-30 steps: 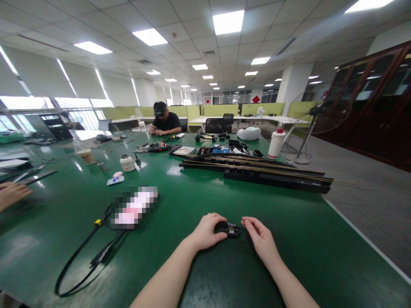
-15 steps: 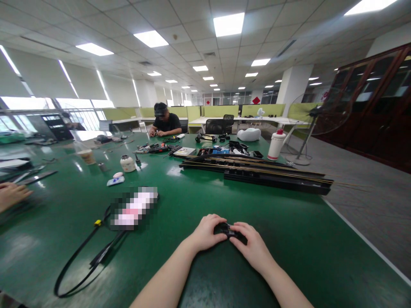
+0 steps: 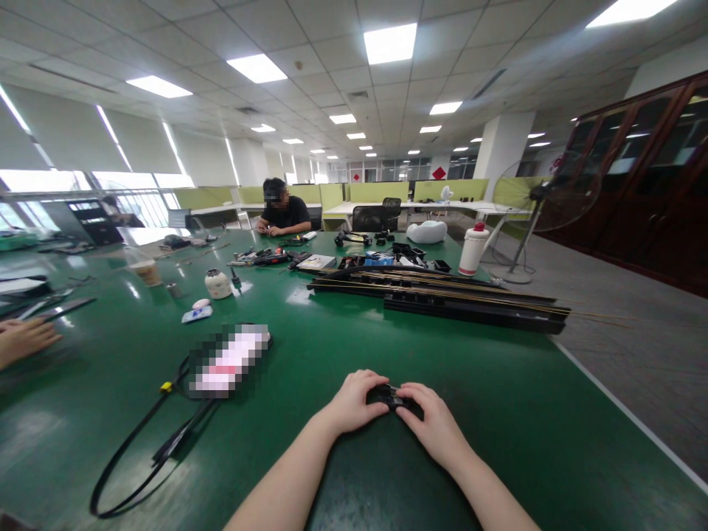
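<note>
Now pinching the small black part [image 3: 392, 399] with left hand [image 3: 352, 399] and, newly, right hand [image 3: 433, 417], so likely steadier, inside the right edge of the table [image 3: 525, 420].

Smooth, glossy tabletop [image 3: 324, 335] and plastic-looking black part [image 3: 392, 398]

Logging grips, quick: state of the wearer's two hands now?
Left hand: closed on the small black part.
Right hand: closed on the same part's other end.

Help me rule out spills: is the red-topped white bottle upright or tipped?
Upright: the bottle stands on the green table with its red top uppermost. Whether anything is inside, I cannot tell.
</note>
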Demonstrator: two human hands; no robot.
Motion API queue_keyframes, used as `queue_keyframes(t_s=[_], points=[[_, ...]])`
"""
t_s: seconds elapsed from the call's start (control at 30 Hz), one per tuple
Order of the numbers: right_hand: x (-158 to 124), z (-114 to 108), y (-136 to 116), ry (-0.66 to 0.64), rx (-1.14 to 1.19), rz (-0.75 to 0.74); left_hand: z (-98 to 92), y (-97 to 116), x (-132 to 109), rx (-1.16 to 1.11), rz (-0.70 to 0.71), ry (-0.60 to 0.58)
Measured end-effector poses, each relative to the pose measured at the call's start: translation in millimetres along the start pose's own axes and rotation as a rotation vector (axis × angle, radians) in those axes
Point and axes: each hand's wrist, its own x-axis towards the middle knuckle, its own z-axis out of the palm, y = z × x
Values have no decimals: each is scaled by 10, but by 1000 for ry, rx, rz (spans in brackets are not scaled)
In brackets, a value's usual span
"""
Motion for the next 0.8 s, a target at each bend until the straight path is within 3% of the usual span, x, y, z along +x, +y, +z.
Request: queue_keyframes(t_s=[0.27, 0.53, 0.8], points=[[8, -19, -25, 29, 98, 42, -8, 2, -1, 1, -8, -8], [31, -66, 39, 91, 263, 189, -21, 24, -6, 0, -22, -4], [78, -78, 115, 208, 609, 258, -33, 31, 1, 8, -20, -18]])
